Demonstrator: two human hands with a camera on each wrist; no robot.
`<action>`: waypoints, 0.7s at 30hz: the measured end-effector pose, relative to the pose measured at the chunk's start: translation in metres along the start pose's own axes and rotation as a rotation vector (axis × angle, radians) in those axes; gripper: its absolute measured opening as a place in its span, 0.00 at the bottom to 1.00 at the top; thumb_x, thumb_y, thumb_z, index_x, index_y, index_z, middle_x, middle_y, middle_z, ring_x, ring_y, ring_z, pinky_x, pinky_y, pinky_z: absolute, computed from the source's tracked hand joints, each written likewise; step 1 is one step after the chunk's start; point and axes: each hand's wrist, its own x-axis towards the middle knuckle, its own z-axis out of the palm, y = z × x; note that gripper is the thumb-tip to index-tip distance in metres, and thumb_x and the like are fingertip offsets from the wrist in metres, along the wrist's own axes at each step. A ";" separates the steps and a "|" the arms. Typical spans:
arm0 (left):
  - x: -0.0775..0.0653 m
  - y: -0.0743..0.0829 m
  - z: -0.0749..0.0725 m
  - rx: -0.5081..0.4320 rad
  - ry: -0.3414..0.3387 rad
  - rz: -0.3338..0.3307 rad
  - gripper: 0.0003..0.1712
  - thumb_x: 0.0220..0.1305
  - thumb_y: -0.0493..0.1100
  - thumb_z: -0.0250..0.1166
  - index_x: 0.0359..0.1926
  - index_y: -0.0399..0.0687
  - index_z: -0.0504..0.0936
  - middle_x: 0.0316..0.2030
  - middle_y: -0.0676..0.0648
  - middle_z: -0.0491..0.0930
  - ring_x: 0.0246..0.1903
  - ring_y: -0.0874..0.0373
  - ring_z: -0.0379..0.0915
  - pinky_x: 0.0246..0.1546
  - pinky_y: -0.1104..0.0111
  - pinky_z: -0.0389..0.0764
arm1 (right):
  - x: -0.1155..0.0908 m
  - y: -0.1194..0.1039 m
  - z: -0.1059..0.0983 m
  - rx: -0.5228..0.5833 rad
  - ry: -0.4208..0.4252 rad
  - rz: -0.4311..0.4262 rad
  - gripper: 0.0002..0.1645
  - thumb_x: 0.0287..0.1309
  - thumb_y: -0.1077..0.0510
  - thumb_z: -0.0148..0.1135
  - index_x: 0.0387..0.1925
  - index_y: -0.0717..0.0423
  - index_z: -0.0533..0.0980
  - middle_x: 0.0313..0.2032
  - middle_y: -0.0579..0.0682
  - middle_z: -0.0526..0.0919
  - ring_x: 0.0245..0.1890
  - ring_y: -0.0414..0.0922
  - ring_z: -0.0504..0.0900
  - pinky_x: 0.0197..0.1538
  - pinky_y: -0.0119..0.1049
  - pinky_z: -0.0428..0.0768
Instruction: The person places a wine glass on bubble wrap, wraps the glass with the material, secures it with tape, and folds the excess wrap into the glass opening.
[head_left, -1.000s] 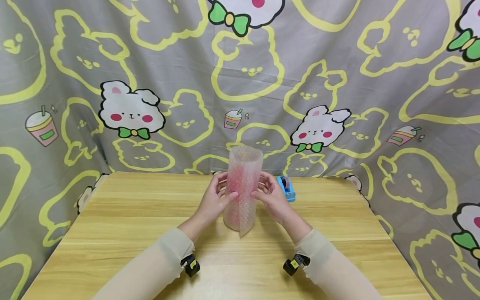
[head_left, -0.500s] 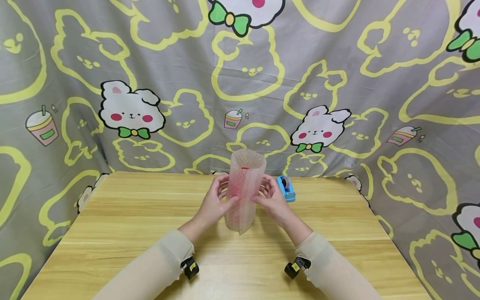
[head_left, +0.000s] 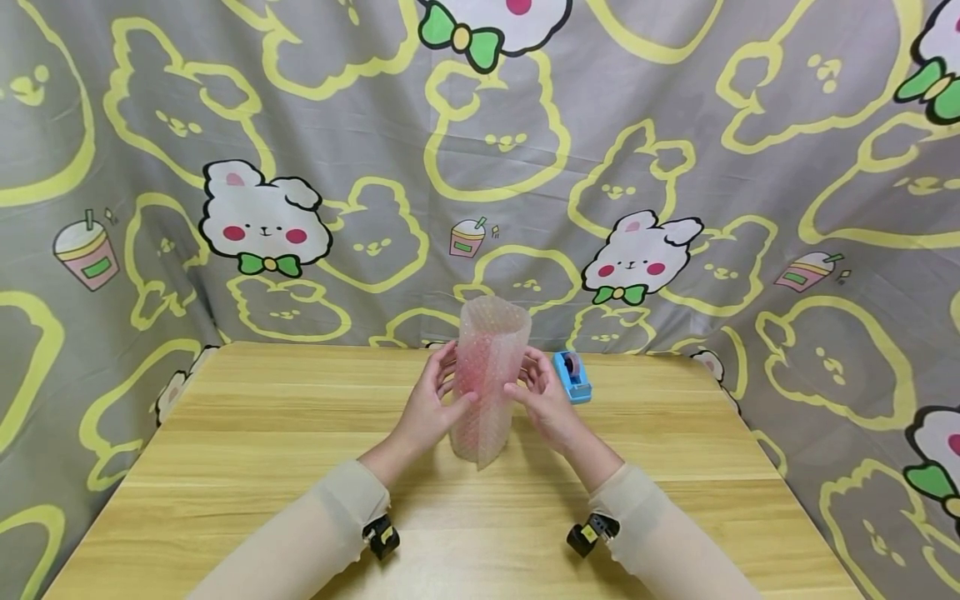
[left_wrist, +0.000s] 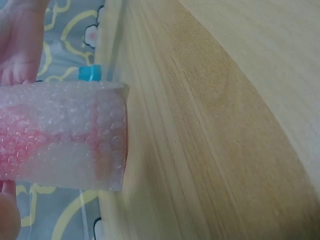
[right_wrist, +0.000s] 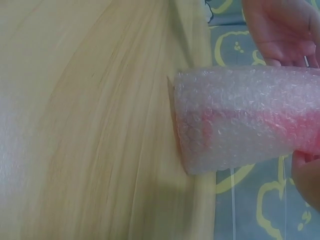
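A tall tube of bubble wrap point(head_left: 487, 367) stands upright on the table, its loose edge running down the front and ending in a pointed corner. Something pinkish-red shows through it; in the wrist views its outline narrows to a thin stem and a flat foot, like a goblet. My left hand point(head_left: 435, 400) holds the tube's left side, thumb in front and fingers round the back. From the right, my right hand point(head_left: 549, 402) grips it likewise, thumb close to the loose edge. The bubble wrap point(left_wrist: 65, 135) hides some fingertips.
A blue tape dispenser point(head_left: 573, 377) with a roll of tape stands just beyond my right hand, near the back of the wooden table point(head_left: 285, 433). A grey patterned curtain point(head_left: 360, 125) hangs behind and along both sides.
The tube's top has shifted slightly right and tipped a little towards me. Both hands have stayed on it, nearly in place, with small adjustments. The tape dispenser has not moved.
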 end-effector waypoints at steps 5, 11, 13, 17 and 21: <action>-0.001 0.001 0.000 0.009 -0.018 0.022 0.43 0.63 0.29 0.68 0.74 0.34 0.57 0.67 0.34 0.64 0.67 0.40 0.62 0.68 0.54 0.66 | 0.001 0.000 0.003 -0.008 0.034 -0.003 0.35 0.55 0.71 0.63 0.62 0.54 0.63 0.56 0.51 0.70 0.55 0.45 0.70 0.56 0.31 0.75; 0.000 0.004 0.004 0.011 0.017 0.016 0.41 0.64 0.31 0.67 0.73 0.33 0.58 0.68 0.34 0.64 0.67 0.41 0.63 0.70 0.52 0.63 | 0.002 0.000 0.003 -0.004 0.054 0.015 0.34 0.56 0.72 0.63 0.61 0.54 0.63 0.55 0.52 0.71 0.55 0.46 0.70 0.55 0.31 0.76; 0.001 0.006 0.006 0.041 0.046 0.001 0.41 0.63 0.34 0.69 0.72 0.35 0.60 0.67 0.36 0.65 0.67 0.42 0.64 0.70 0.52 0.63 | 0.002 -0.001 0.004 -0.008 0.054 0.021 0.34 0.56 0.71 0.64 0.62 0.54 0.62 0.56 0.52 0.71 0.55 0.46 0.69 0.56 0.31 0.76; 0.003 0.010 0.009 0.100 0.112 -0.042 0.40 0.60 0.39 0.74 0.69 0.38 0.65 0.65 0.39 0.70 0.64 0.45 0.68 0.69 0.53 0.66 | 0.002 -0.003 0.005 -0.036 0.042 0.026 0.39 0.57 0.69 0.66 0.67 0.58 0.59 0.57 0.52 0.70 0.56 0.47 0.69 0.57 0.32 0.75; 0.003 0.013 0.013 0.113 0.150 -0.066 0.39 0.59 0.42 0.75 0.67 0.38 0.68 0.61 0.39 0.74 0.61 0.45 0.71 0.67 0.52 0.69 | 0.000 -0.005 0.005 -0.073 0.014 0.031 0.44 0.58 0.67 0.66 0.72 0.62 0.57 0.58 0.51 0.71 0.57 0.48 0.68 0.58 0.31 0.74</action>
